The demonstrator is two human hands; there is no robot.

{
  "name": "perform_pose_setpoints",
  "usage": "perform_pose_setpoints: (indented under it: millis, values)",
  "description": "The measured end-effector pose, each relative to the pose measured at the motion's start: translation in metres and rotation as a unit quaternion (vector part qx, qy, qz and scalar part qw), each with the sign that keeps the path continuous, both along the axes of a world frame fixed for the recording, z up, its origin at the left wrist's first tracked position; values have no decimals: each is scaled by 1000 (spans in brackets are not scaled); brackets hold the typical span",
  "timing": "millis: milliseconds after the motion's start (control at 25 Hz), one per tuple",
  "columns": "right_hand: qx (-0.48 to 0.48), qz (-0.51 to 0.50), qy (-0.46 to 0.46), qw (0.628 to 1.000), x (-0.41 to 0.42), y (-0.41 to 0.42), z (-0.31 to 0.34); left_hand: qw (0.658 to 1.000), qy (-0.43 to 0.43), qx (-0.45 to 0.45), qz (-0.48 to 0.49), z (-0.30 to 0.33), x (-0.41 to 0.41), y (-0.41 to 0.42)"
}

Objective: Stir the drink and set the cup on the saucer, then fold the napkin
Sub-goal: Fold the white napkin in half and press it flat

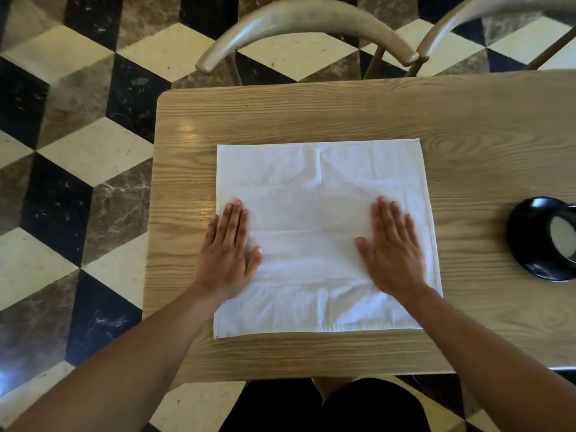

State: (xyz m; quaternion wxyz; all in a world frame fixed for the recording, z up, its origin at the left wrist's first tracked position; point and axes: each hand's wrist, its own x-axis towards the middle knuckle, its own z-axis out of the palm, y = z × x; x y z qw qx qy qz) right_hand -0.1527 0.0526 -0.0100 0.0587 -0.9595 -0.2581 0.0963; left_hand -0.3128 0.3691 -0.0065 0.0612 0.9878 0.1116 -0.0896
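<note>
A white napkin (pixel 324 235) lay spread flat and unfolded on the wooden table (pixel 467 126), nearer the table's left edge than its right, its near hem close to the near edge. Old crease lines crossed the cloth. No print, label or writing could be read on it or on anything else in view.

Both hands pressed on the napkin with straight fingers, clamped on nothing. The left hand (pixel 229 251) rested flat at the cloth's left border, its outer fingers lapping onto bare wood. The right hand (pixel 394 251) lay flat well inside the right border, fingers together and thumb out. The two hands were well apart.

By the table's right edge stood a black cup (pixel 548 238) on a black saucer (pixel 530 266), partly cut off by the frame; the cup held a pale, milky drink (pixel 562 238). Two curved wooden chair backs (pixel 299 23) stood beyond the far edge, over a floor of black, cream and brown tiles (pixel 78 145).
</note>
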Motion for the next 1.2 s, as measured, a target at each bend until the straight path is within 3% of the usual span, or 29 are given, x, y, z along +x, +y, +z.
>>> perform_pose_setpoints:
  millis: [160, 400, 560, 760, 960, 1200]
  values:
    - [-3, -36, 4, 999, 12, -33, 1, 1000, -7, -2, -5, -3, -3, 2]
    - [43, -99, 52, 993, -15, 10, 19, 996, -39, -52, 53, 12, -15, -6]
    - [104, 23, 95, 990, -88, 88, 30, 997, -56, -48, -38, 15, -63, -35]
    - [94, 130, 68, 985, -146, 140, 12, 1000, -6, -18, 9, -2, -88, -46]
    - [67, 151, 57, 985, -145, 127, 5, 1000, -11, -9, 14, 0, -87, -48]
    - [35, 92, 33, 995, -114, 46, 5, 1000, -15, -16, 16, -1, -89, -46]
